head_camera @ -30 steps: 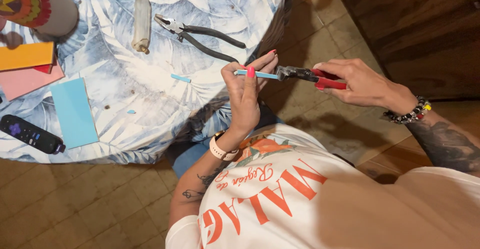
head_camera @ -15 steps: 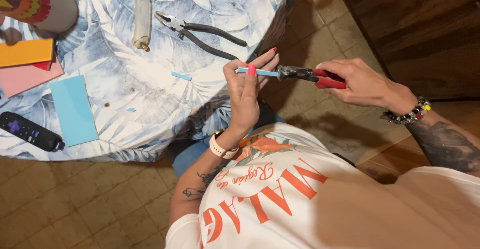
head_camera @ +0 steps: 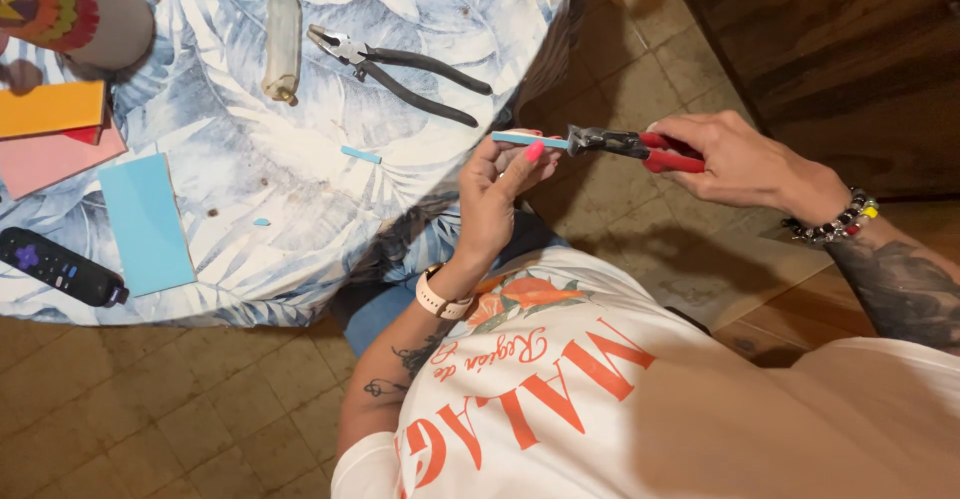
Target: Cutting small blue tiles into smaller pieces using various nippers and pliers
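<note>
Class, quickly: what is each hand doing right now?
Left hand: closed on a thin light-blue strip.
Right hand: closed on red-handled nippers biting the strip's end.

Pliers [head_camera: 400,69] lie on the table [head_camera: 300,219], remote [head_camera: 60,267] at its left edge

So there's a thin light-blue strip [head_camera: 528,140], flat and narrow, held roughly level off the edge of the table, pinched in the left hand [head_camera: 497,191] with the thumb pressing on top near its middle. Its right end sits in the dark metal nose of a pair of red-handled nippers [head_camera: 632,147], which also lie about level, handles pointing right and squeezed in the right hand [head_camera: 735,159]. Both things are up in the air over the tiled floor, not resting on anything.
</note>
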